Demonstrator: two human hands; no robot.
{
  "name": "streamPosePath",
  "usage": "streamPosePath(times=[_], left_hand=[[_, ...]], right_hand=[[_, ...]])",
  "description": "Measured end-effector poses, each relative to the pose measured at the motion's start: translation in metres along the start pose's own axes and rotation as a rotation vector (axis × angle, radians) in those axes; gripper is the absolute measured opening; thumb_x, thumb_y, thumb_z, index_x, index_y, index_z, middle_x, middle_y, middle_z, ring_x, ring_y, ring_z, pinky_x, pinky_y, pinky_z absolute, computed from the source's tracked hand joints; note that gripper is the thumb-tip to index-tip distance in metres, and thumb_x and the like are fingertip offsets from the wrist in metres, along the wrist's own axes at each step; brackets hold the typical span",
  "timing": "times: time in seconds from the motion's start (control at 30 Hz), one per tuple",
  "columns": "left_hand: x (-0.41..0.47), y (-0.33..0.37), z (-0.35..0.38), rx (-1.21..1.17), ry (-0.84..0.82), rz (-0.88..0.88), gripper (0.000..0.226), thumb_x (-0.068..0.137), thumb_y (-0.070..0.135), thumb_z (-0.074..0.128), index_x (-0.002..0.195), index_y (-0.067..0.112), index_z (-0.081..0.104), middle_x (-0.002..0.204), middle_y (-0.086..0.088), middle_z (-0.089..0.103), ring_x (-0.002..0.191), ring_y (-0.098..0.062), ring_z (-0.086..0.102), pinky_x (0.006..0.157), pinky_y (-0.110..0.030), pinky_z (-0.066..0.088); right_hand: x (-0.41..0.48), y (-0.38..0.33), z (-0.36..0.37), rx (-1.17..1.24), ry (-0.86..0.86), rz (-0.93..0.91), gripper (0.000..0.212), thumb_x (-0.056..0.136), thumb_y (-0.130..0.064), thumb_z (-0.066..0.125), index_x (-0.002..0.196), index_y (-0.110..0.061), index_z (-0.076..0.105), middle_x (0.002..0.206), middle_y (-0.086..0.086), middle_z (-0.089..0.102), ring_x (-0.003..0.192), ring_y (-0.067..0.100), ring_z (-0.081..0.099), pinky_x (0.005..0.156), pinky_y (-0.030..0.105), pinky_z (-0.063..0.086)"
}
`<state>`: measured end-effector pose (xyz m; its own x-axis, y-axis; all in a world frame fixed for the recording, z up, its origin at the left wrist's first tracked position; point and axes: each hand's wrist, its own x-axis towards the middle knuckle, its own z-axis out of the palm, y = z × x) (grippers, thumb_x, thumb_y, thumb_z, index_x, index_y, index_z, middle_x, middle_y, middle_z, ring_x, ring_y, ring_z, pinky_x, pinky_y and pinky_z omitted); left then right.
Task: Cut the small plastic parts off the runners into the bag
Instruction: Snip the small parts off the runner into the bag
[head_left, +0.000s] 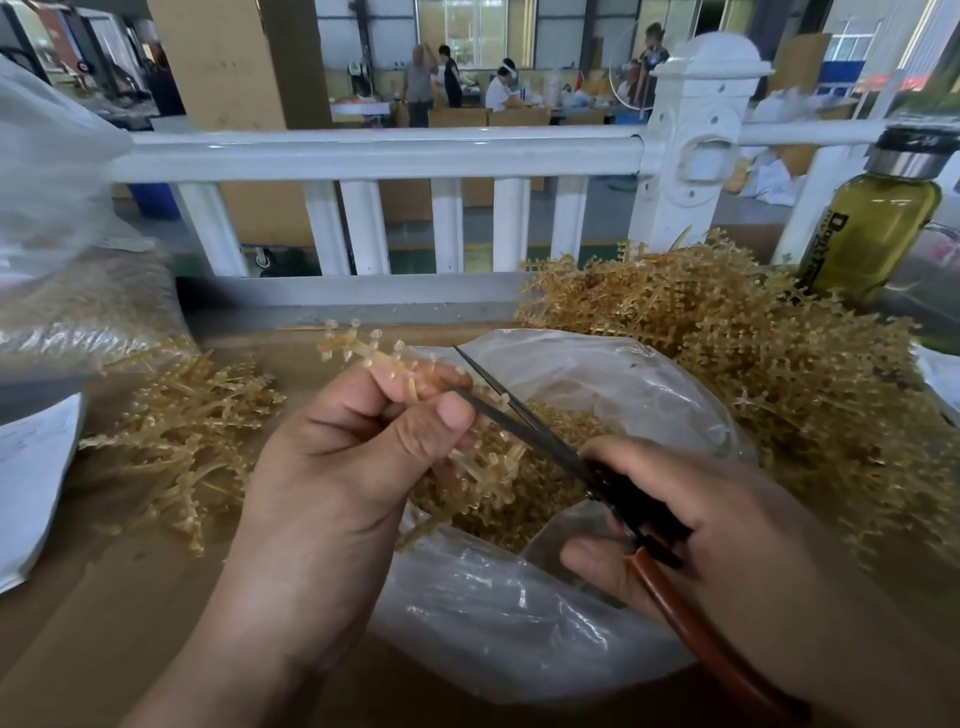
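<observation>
My left hand (353, 457) pinches an amber plastic runner (363, 348) with small parts on its branches, held over the open clear bag (519, 623). My right hand (691, 519) grips scissors (524, 415) with brown handles. Their blades are slightly apart and reach up to the runner just right of my left thumb. Several cut amber parts (519, 467) lie inside the bag below the blades.
A large pile of amber runners (753, 353) lies at the right, a smaller pile (187, 431) at the left. A green bottle (872, 234) stands far right. A clear sack (62, 260) and white paper (31, 478) sit left. A white railing (374, 156) runs behind the cardboard-covered table.
</observation>
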<state>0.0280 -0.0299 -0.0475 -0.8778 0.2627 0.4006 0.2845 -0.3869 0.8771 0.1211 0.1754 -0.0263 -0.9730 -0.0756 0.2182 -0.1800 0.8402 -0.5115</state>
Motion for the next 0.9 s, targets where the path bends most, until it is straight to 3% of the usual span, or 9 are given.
streamPosePath(times=[0.1, 0.2, 0.3, 0.47, 0.63, 0.8, 0.9], left_hand=[[0.0005, -0.0005, -0.0009, 0.02, -0.045, -0.01, 0.032, 0.07, 0.039, 0.089, 0.089, 0.016, 0.076, 0.083, -0.005, 0.071, 0.077, -0.017, 0.064, 0.07, -0.024, 0.055], [0.0011, 0.0, -0.0028, 0.049, -0.076, -0.029, 0.035, 0.07, 0.041, 0.088, 0.09, 0.015, 0.076, 0.084, -0.007, 0.071, 0.079, -0.019, 0.065, 0.072, -0.026, 0.055], [0.0011, 0.0009, -0.0033, 0.059, -0.091, -0.022, 0.033, 0.071, 0.041, 0.088, 0.09, 0.017, 0.076, 0.083, -0.005, 0.071, 0.078, -0.017, 0.065, 0.071, -0.024, 0.055], [0.0002, 0.0012, -0.002, 0.075, -0.11, -0.01, 0.031, 0.072, 0.042, 0.086, 0.091, 0.019, 0.077, 0.081, -0.001, 0.072, 0.076, -0.013, 0.065, 0.069, -0.02, 0.053], [0.0001, 0.0005, -0.0019, 0.075, -0.109, -0.003, 0.029, 0.073, 0.041, 0.086, 0.089, 0.018, 0.077, 0.08, 0.0, 0.071, 0.076, -0.012, 0.065, 0.07, -0.02, 0.053], [0.0005, 0.0009, -0.0028, 0.082, -0.109, -0.019, 0.032, 0.071, 0.042, 0.087, 0.089, 0.017, 0.076, 0.081, -0.001, 0.07, 0.077, -0.014, 0.064, 0.071, -0.021, 0.053], [0.0004, 0.0007, -0.0028, 0.083, -0.103, -0.022, 0.033, 0.07, 0.043, 0.087, 0.088, 0.017, 0.076, 0.08, -0.001, 0.071, 0.076, -0.014, 0.065, 0.07, -0.021, 0.053]], right_hand=[[-0.0005, 0.0004, -0.0014, -0.03, 0.018, -0.005, 0.051, 0.073, -0.082, 0.046, 0.114, -0.053, 0.049, 0.094, -0.025, 0.058, 0.083, -0.003, 0.06, 0.059, 0.014, 0.048], [0.0002, 0.0031, -0.0018, -0.037, 0.015, -0.033, 0.05, 0.075, -0.08, 0.048, 0.114, -0.05, 0.051, 0.094, -0.023, 0.058, 0.084, -0.001, 0.06, 0.066, 0.018, 0.049], [0.0003, 0.0046, -0.001, -0.036, 0.033, -0.063, 0.049, 0.076, -0.078, 0.05, 0.114, -0.046, 0.052, 0.093, -0.021, 0.058, 0.082, -0.001, 0.059, 0.074, 0.018, 0.047], [-0.0004, 0.0044, -0.0005, -0.032, 0.042, -0.079, 0.047, 0.077, -0.075, 0.053, 0.112, -0.044, 0.055, 0.088, -0.02, 0.058, 0.077, -0.002, 0.059, 0.063, 0.01, 0.045], [0.0007, 0.0058, -0.0009, -0.031, 0.058, -0.106, 0.048, 0.078, -0.077, 0.051, 0.112, -0.043, 0.055, 0.086, -0.021, 0.058, 0.074, 0.0, 0.059, 0.06, 0.019, 0.048], [0.001, 0.0058, 0.0001, -0.032, 0.078, -0.135, 0.045, 0.081, -0.074, 0.051, 0.11, -0.039, 0.059, 0.083, -0.02, 0.057, 0.073, -0.003, 0.058, 0.059, 0.011, 0.045], [0.0008, 0.0063, 0.0007, -0.033, 0.098, -0.138, 0.045, 0.081, -0.073, 0.053, 0.109, -0.038, 0.059, 0.081, -0.019, 0.058, 0.071, -0.002, 0.058, 0.058, 0.014, 0.046]])
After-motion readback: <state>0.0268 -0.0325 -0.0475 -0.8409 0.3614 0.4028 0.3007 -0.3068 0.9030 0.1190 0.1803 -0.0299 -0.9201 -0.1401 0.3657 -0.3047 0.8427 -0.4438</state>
